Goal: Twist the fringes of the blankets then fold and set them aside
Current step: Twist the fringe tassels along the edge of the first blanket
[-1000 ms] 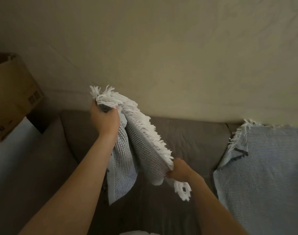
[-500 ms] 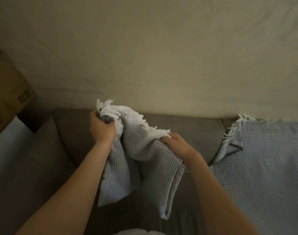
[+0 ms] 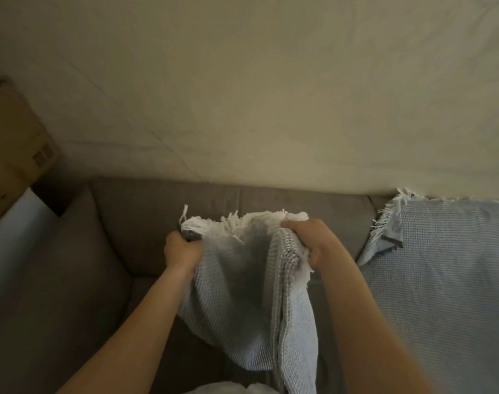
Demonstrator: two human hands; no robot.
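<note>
I hold a light blue waffle-weave blanket [image 3: 242, 302] up in front of me over a grey sofa. Its white fringe [image 3: 242, 226] runs along the top edge between my hands. My left hand [image 3: 182, 248] is closed on the left end of that fringed edge. My right hand [image 3: 313, 240] grips the right end, with more fringe spilling under its palm. The blanket hangs down in loose folds between my forearms. A second light blue blanket [image 3: 447, 280] with a fringed corner lies draped over the sofa at the right.
The grey sofa [image 3: 86, 280] fills the lower half, its backrest against a pale wall [image 3: 242, 95]. A cardboard box [image 3: 12, 143] stands at the far left beside the sofa arm. Something white [image 3: 228, 389] shows at the bottom edge.
My right hand rose and moved right to the level of my left, spreading the fringed edge level between both hands. My left hand came down a little.
</note>
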